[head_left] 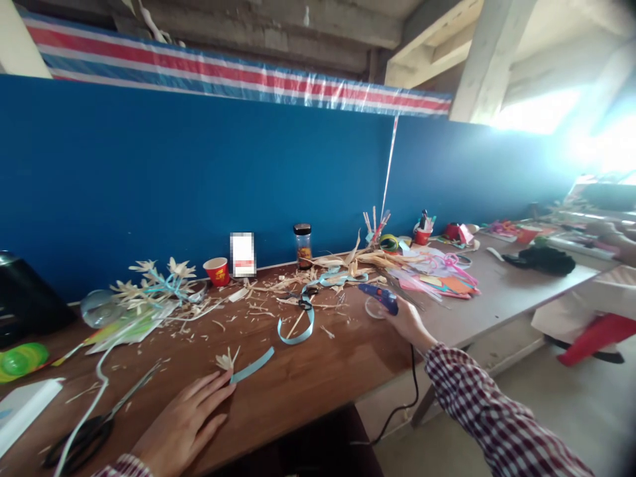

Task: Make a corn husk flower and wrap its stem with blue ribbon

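Note:
My left hand (pixel 191 417) lies low over the table with its fingers stretched out and thumb apart. Its fingertips touch one end of a light blue ribbon strip (pixel 256 366), beside a small pale husk flower (pixel 227 360). Whether they press on the flower is hidden. My right hand (pixel 408 323) is wrapped round a blue glue gun (pixel 380 297), whose black cord hangs over the table edge. A clear round dish or tape roll (pixel 373 308) sits just under the gun. A longer blue ribbon (pixel 301 339) curls on the table between my hands.
Black-handled scissors (pixel 82 440) and a white cable lie at left. Behind are a husk flower bunch (pixel 161 285), a red paper cup (pixel 216 271) and a jar (pixel 303 248). Husk scraps and coloured paper (pixel 447 281) spread rightward. Another person's arm (pixel 616 235) shows at far right.

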`<state>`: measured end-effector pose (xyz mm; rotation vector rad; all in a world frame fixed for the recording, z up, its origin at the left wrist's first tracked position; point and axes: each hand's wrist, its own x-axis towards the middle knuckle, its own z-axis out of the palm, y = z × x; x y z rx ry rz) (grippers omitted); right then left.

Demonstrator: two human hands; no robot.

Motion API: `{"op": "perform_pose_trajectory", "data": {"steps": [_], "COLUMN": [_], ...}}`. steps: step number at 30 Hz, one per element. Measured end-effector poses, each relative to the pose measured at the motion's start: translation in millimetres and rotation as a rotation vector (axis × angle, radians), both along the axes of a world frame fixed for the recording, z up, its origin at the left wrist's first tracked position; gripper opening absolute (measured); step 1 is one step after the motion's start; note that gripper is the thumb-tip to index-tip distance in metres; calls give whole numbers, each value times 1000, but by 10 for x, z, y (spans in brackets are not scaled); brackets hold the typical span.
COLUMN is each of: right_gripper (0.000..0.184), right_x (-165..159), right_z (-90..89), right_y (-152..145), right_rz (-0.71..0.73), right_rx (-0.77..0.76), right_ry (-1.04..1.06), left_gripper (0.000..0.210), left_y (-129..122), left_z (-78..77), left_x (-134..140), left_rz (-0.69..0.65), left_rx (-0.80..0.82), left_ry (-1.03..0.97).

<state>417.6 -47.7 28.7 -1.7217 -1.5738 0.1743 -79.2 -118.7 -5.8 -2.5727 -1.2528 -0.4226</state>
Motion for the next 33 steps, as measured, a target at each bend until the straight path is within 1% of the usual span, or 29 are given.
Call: {"op": "perform_pose_trajectory", "data": {"steps": [2, 4, 5, 7, 8, 10, 11, 13, 16, 18, 20, 23, 26, 29, 33], "right_gripper": [29, 29, 31, 38, 41, 37, 37, 41, 41, 39, 38, 40, 44, 46, 45], "right_x": [-68, -172, -248, -451, -573, -838, -971, -1221, -1534, -1703, -1849, -2032, -2164, -2236, -2272], "right_z": [38, 96, 129, 201, 238, 311, 343, 386, 374, 318, 248, 171, 148, 142, 124], "right_y": [-17, -62, -101, -213, -283, -433, -505, -620, -688, -672, -635, -579, -538, -501, -461], "right_rz": [16, 72, 116, 256, 332, 488, 527, 551, 718, 829, 888, 921, 910, 916, 958], "right_rx": [1, 4, 9, 17, -12, -145, -217, -320, -465, -530, -577, -615, -647, -673, -660], "right_ry": [27, 74, 118, 297, 404, 589, 652, 731, 786, 822, 830, 785, 722, 697, 688], "left_gripper": [40, 39, 39, 37, 37, 37, 37, 37, 37, 37, 38, 38, 37, 36, 35], "left_y": [-6, -12, -18, -35, -46, -67, -77, -93, -114, -127, -136, -144, -142, -136, -127], "left_z": [-25, -12, 11, 82, 125, 208, 243, 292, 325, 337, 351, 376, 383, 358, 320], "left_x": [12, 23, 28, 40, 47, 65, 75, 93, 113, 121, 128, 134, 134, 126, 110], "left_rz": [11, 21, 17, -36, -38, -42, -50, -49, -37, -36, -29, -23, -16, -7, -17], "left_rx": [-4, -13, -23, -78, -105, -150, -169, -182, -218, -227, -227, -238, -255, -256, -236], "left_ry": [-30, -48, -45, -4, 5, 13, 17, 12, -2, -9, -11, -13, -14, -25, -49]}}
